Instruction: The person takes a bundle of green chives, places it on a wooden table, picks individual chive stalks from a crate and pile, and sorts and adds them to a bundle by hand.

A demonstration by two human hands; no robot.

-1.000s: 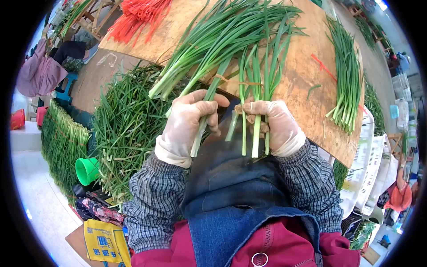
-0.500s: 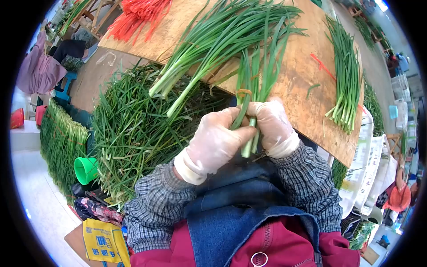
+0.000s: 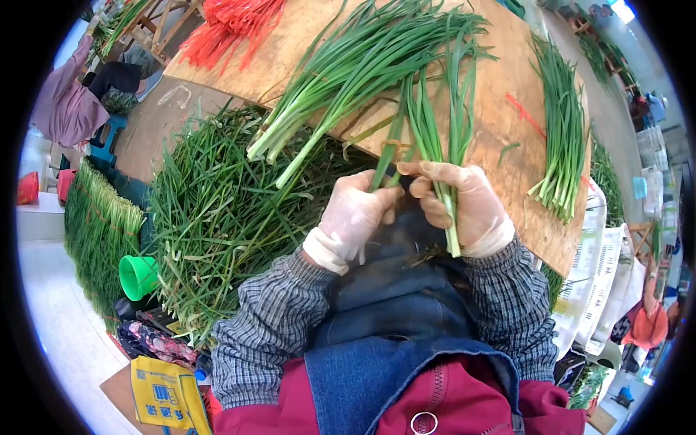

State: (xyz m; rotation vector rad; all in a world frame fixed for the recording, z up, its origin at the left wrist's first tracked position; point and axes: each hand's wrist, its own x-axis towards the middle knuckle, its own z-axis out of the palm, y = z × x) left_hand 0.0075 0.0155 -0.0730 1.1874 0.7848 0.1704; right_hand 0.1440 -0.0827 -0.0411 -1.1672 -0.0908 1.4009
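My left hand (image 3: pixel 354 216), in a thin whitish glove, pinches a loose green leaf (image 3: pixel 387 161) with a brownish, withered part. My right hand (image 3: pixel 471 206), gloved the same way, closes around a few garlic chives (image 3: pixel 426 123). Their pale stem ends point down below its fingers, and their leaves rise over the table edge. The hands are close together but apart, above my lap. Just beyond them, a loose heap of garlic chives (image 3: pixel 370 76) lies on the wooden table (image 3: pixel 500 94), its pale ends overhanging the edge at the left.
A bundle of chives (image 3: pixel 562 138) lies at the table's right, near a red strip (image 3: pixel 525 114). Red ties (image 3: pixel 235 25) are at the far left corner. Discarded leaves (image 3: pixel 225 217) pile up left of my lap, beside a green cup (image 3: pixel 138 277). White crates (image 3: pixel 598 268) stand right.
My hands have moved apart. The chives have come away to the right in my right hand, while the leaf stays in my left fingers.
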